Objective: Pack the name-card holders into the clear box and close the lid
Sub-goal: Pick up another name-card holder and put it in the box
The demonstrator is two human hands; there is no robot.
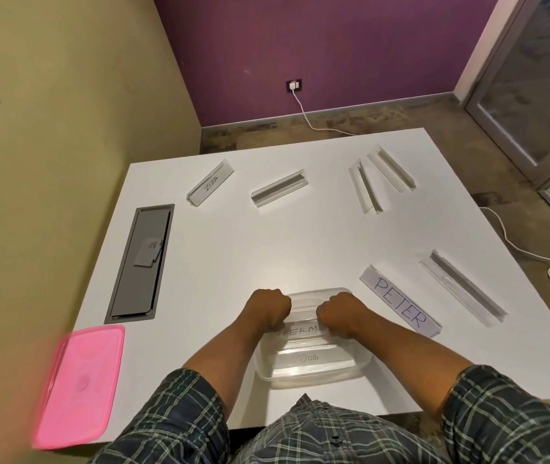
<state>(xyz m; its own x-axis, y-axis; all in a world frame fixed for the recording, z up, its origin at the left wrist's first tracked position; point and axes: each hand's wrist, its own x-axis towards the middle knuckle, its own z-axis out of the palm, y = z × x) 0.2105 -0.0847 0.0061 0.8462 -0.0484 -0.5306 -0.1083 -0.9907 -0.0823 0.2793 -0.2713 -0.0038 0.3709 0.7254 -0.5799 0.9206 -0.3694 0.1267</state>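
A broad white desk [233, 256] fills the centre of the frame, with one flat pink plastic lid [79, 385] lying at lower left, off the box and well apart from it. At bottom centre stands one clear rectangular plastic box [307, 373], already carrying two name-card holders: one marked DOG [307, 358] lying on its floor and one marked SUPERM… [297, 330] held above it, its long axis running left to right across the box. The left hand [268, 308] and right hand [340, 311] are each curled tight on an end of that holder, directly over the box's far half, so the placing appears to call for a drop straight down.

Six clear acrylic holders remain on the desk. Nearest, just right of the right hand, lies the one lettered PETER [401, 301], with a blank holder [463, 288] beyond it, both slanting toward lower right. Across the upper frame sit the ZEBRA holder [210, 187], one blank holder at centre [279, 188], and a pair at upper right [365, 185] [391, 167].
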